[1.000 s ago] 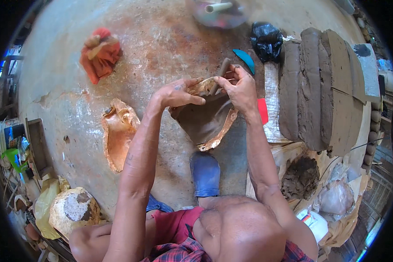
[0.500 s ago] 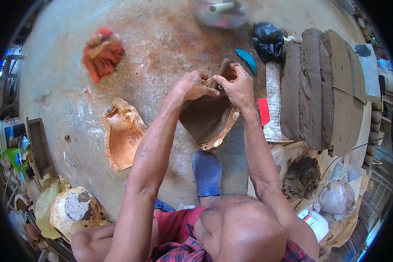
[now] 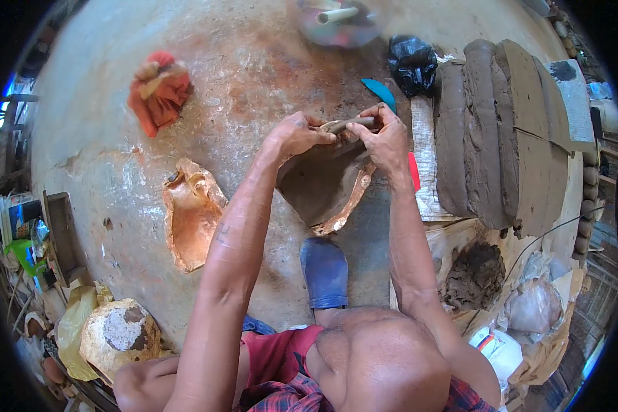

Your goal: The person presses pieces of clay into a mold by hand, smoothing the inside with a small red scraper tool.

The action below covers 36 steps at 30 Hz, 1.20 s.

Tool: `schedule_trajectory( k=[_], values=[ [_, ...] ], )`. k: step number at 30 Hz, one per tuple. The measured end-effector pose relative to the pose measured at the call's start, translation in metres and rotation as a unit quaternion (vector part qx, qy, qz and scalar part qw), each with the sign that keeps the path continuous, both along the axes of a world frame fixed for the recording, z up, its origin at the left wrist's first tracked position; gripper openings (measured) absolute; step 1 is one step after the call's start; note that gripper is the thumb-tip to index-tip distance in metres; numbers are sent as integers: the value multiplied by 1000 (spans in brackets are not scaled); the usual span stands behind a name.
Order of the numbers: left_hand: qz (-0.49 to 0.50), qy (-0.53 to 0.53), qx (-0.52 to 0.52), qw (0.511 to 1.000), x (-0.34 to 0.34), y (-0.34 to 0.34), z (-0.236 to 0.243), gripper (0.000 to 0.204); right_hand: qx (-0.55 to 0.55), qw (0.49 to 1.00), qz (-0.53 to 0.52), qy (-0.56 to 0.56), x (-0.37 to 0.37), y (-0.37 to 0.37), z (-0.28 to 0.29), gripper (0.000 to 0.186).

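A hollow mould (image 3: pixel 348 211) with a rough pale-orange rim lies on the floor in front of me, lined inside with dark grey clay (image 3: pixel 321 184). Across its far rim runs a short roll of grey clay (image 3: pixel 356 125). My right hand (image 3: pixel 384 143) pinches the right part of this roll between thumb and fingers. At the roll's left end my left hand (image 3: pixel 296 139) is closed, thumb and fingers pinched on the clay at the rim; its fingertips are partly hidden. To the left lies another orange mould half (image 3: pixel 191 223), hollow side up.
At right stand thick clay slabs (image 3: pixel 484 137), with a clay lump (image 3: pixel 475 275) nearer me. A teal curved scraper (image 3: pixel 380 92), red piece (image 3: pixel 414 172) and black plastic bag (image 3: pixel 413 65) lie beyond my right hand. A red cloth (image 3: pixel 159 96) lies far left; a basin (image 3: pixel 329 31) sits at the back.
The clay roll has swung from sticking up away from me to lying across the mould's far rim. My right hand has turned with it; my left hand has shifted slightly left.
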State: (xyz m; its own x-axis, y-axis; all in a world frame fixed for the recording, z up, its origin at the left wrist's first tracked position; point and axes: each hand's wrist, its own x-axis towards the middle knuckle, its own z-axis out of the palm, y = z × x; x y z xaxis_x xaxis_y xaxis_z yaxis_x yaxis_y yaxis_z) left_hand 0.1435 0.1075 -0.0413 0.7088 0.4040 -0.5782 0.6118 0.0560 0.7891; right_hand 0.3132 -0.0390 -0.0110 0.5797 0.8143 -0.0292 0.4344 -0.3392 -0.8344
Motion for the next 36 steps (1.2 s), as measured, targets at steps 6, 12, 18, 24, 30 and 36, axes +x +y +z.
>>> schedule_trajectory(
  k=[6,12,18,24,30,36],
  values=[
    [-22,17,14,1000,-3,4,5,37,-34,994,56,-85,-17,-8,16,22],
    [-29,45,98,994,5,3,2,42,-112,964,94,-222,-24,-15,13,22],
    [-73,99,98,988,20,15,6,54,-120,954,109,-254,-30,-15,8,28],
    [-53,71,165,982,26,11,-1,52,-155,944,130,-261,-33,-15,7,28],
    [-52,42,55,996,30,6,2,46,-145,959,94,-224,-25,-15,14,31],
    [-64,48,82,993,31,11,-6,47,-136,959,91,-231,-26,-7,6,31]
  ],
)
